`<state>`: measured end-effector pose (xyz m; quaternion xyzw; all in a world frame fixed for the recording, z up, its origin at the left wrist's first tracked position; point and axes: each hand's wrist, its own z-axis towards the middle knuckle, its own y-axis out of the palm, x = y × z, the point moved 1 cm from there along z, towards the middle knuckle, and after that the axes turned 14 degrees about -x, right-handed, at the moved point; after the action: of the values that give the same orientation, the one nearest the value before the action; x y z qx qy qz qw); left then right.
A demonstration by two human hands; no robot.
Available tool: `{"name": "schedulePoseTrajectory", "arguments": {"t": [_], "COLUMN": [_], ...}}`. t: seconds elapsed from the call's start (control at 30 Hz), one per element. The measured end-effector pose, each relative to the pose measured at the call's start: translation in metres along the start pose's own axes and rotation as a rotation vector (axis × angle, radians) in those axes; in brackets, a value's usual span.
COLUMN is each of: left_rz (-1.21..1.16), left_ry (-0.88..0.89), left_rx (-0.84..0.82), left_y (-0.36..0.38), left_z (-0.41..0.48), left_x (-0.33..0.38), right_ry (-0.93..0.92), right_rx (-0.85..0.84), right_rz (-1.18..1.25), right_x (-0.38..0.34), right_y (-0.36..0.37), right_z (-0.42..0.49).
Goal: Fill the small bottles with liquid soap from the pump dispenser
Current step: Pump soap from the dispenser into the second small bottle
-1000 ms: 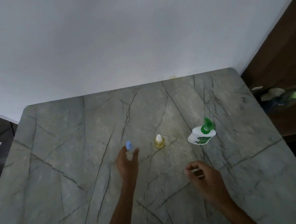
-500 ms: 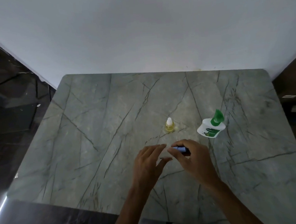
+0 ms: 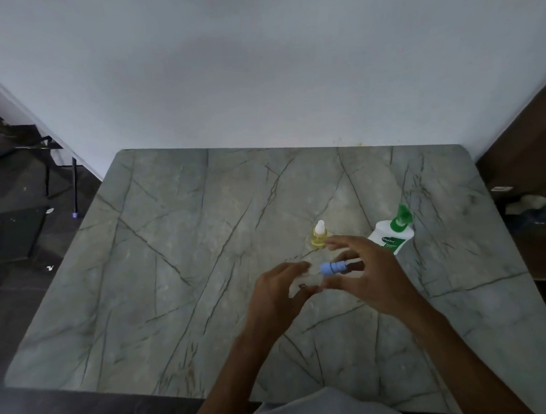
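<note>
Nearest the camera, both hands are now together over the middle of the desk (image 3: 173, 278), where a second ago they were apart. The left hand (image 3: 279, 292) was then reaching for the small clear bottle (image 3: 310, 278) as it stood upright on the desk, and the right hand (image 3: 372, 276) hung curled and idle off to the side. The bottle is now off the desk and turned on its side between the two hands. The left hand pinches its clear body, and the right hand pinches the blue cap (image 3: 332, 268) with thumb and finger, its other fingers fanned out above. Whether the cap has already parted from the neck or is only being twisted is too blurred to tell.

I judge this to be the opening step: the bottle is being uncapped so that it can take soap, and no filling has begun.

Just beyond the hands, the yellow bottle (image 3: 319, 234) stands upright on the desk in its place as before, white cap on, touched by nothing. To its right the pump dispenser (image 3: 393, 232) also stands where it was, its green pump head untouched and near the right hand's knuckles. Behind the desk is a plain pale wall (image 3: 255, 62).
</note>
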<state>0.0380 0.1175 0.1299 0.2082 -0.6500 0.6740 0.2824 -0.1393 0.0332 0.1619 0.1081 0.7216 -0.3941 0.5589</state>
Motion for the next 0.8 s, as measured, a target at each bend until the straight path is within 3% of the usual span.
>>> {"name": "schedulePoseTrajectory", "arguments": {"t": [0.17,0.27,0.33,0.43,0.53,0.7,0.8], "left_rz": [-0.047,-0.052,-0.038,-0.021,-0.019,-0.014,-0.012], "left_ry": [0.048,0.057,0.045,0.046,0.049,0.001,-0.014], "left_rx": [0.011,0.009,-0.008,-0.022,-0.024,0.003,0.016], "left_y": [-0.011,-0.01,-0.008,-0.005,-0.004,0.001,0.004], "left_z": [-0.007,-0.01,-0.011,-0.011,-0.01,-0.003,0.0], "left_x": [-0.011,-0.021,-0.026,-0.026,-0.02,-0.015,-0.008], "right_ry": [-0.028,-0.061,0.013,0.106,0.06,0.055,0.124], "right_rx": [0.095,0.072,0.079,0.129,0.169,0.028,0.082], "right_rz": [-0.234,-0.143,-0.078,-0.126,-0.245,-0.08,-0.102], "right_x": [-0.015,-0.014,-0.014,-0.017,-0.02,-0.003,-0.001], "right_y": [0.016,0.027,0.031,0.033,0.031,0.02,0.012], "right_z": [0.0,-0.002,-0.004,-0.004,-0.002,-0.001,-0.002]}}
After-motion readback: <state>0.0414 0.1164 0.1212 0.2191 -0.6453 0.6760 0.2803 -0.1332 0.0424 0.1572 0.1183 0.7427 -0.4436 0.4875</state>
